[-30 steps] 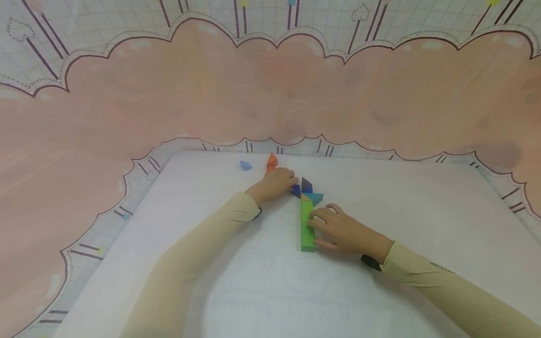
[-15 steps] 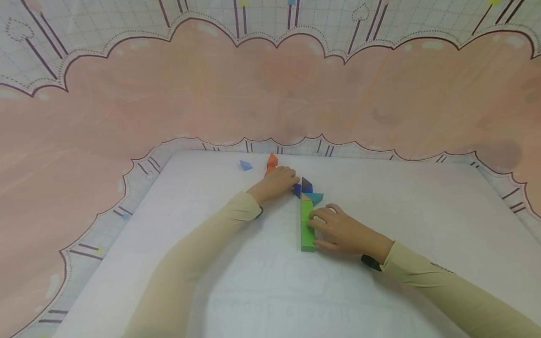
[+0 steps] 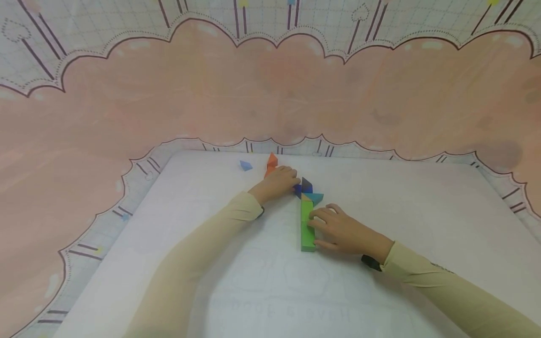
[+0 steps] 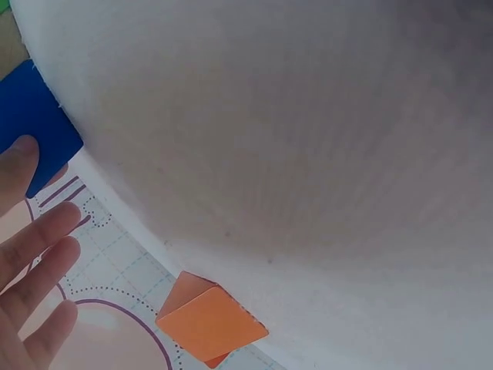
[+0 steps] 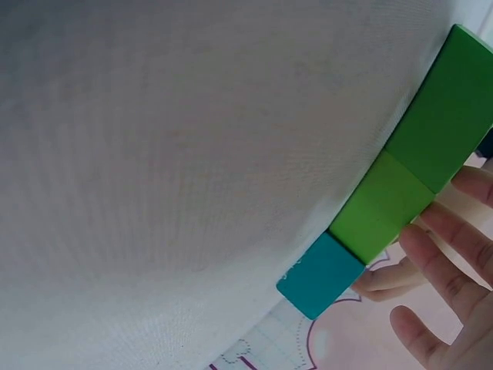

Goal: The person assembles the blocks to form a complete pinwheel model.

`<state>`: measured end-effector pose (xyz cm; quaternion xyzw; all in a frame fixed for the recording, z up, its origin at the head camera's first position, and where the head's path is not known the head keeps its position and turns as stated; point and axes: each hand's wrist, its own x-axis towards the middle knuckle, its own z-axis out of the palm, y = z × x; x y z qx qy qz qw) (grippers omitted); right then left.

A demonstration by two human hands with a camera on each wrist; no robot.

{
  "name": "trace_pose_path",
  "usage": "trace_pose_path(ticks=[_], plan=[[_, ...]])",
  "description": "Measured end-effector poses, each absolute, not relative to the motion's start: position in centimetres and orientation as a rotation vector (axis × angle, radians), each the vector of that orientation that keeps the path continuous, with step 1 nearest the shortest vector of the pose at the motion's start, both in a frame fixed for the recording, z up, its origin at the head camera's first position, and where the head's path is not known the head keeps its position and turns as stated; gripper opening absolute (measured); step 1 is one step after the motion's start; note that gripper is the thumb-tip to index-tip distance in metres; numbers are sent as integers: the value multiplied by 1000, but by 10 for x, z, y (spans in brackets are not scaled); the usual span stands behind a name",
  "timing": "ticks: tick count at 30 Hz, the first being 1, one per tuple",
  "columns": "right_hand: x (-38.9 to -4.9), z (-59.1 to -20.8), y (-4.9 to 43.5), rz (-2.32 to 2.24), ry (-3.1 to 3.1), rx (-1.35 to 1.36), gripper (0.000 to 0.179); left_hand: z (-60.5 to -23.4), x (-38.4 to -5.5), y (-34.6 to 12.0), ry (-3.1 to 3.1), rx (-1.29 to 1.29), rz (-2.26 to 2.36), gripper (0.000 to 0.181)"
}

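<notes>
In the head view, my left hand (image 3: pixel 276 182) is at the far middle of the white tabletop, its fingertips at a dark blue block (image 3: pixel 298 190). The left wrist view shows the thumb on that block's face (image 4: pixel 42 127) and a fingertip behind it, pinching it, the other fingers extended apart. My right hand (image 3: pixel 346 230) lies beside a row of two green blocks (image 3: pixel 307 237). In the right wrist view its nearly straight fingertips touch the side of the green blocks (image 5: pixel 381 204). A teal triangular block (image 3: pixel 316 198) and another dark blue block (image 3: pixel 307 186) adjoin the row's far end.
Orange blocks (image 3: pixel 272 161) stand just beyond my left hand, partly hidden by it. A light blue block (image 3: pixel 245 165) lies farther left. A small wood-coloured face (image 3: pixel 306 197) shows beside the teal block. Patterned cloth (image 3: pixel 253 94) surrounds the white tabletop (image 3: pixel 422 211).
My left hand has shifted slightly to the right, bringing its dark blue block closer to the other dark blue block. The right hand and green row stay put.
</notes>
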<state>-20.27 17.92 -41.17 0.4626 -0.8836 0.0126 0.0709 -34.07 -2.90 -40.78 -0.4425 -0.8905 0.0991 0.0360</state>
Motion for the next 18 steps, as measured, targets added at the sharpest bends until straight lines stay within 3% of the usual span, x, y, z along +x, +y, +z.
trace_pose_path(ticks=[18], plan=[[-203,-413,179,14,-2652,1388,43,-408,-341,-29,-2757,-1336,326,26]])
